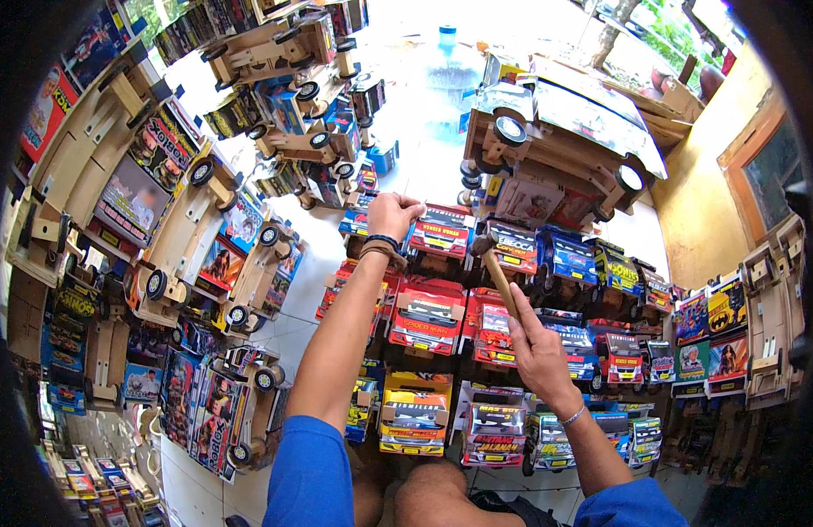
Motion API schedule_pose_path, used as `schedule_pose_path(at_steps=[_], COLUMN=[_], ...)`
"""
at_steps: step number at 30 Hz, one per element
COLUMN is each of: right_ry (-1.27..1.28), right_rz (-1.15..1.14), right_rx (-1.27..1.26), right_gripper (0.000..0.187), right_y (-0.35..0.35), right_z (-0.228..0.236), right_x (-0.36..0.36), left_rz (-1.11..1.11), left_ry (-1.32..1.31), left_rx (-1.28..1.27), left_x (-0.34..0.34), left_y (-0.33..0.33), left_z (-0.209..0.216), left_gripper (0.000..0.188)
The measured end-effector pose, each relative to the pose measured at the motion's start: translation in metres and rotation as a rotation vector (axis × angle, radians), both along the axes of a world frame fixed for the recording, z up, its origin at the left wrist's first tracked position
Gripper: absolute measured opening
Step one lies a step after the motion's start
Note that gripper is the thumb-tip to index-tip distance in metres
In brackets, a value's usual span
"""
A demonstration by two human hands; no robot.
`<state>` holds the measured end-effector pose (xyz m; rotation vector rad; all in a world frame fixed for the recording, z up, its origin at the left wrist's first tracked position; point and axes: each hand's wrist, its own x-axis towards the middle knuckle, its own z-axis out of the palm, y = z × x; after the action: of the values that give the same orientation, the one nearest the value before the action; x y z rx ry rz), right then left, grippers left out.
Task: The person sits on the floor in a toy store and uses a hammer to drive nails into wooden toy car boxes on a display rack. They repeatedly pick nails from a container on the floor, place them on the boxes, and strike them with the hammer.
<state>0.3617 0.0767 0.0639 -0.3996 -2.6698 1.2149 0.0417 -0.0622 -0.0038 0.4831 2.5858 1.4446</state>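
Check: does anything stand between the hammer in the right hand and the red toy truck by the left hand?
Nothing visible stands between the hammer in the right hand and the red toy truck; the hammer's head appears beside the truck's right edge. The left hand is near its upper left corner.

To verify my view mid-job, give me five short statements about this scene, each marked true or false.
1. The right hand holds a wooden-handled hammer with a dark head. True.
2. The left hand also grips that hammer. False: the left hand is apart from it.
3. A thin pale bracelet is on the right hand's wrist. True.
4. Both sleeves are red. False: the blue cloth sleeves are plainly blue.
5. Colourful toy trucks with printed fronts stand in rows. True.
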Motion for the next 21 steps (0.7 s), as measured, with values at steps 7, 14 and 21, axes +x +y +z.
schedule_pose_path(at_steps=[7, 14, 21], right_ry=[0.009, 0.042, 0.137], right_rz=[0.027, 0.092, 0.217], right_rx=[0.018, 0.121, 0.478], right_gripper=[0.056, 0.058, 0.059], right_y=[-0.001, 0.008, 0.020], right_z=[-0.001, 0.001, -0.014], right_x=[0.002, -0.020, -0.083], left_rz=[0.027, 0.050, 0.069], left_ry=[0.125, 0.147, 0.161], left_rx=[-0.041, -0.025, -0.057], left_x=[0.000, 0.000, 0.006], left_y=[0.003, 0.005, 0.007], left_z=[-0.008, -0.015, -0.010], left_gripper=[0.020, 0.021, 0.019])
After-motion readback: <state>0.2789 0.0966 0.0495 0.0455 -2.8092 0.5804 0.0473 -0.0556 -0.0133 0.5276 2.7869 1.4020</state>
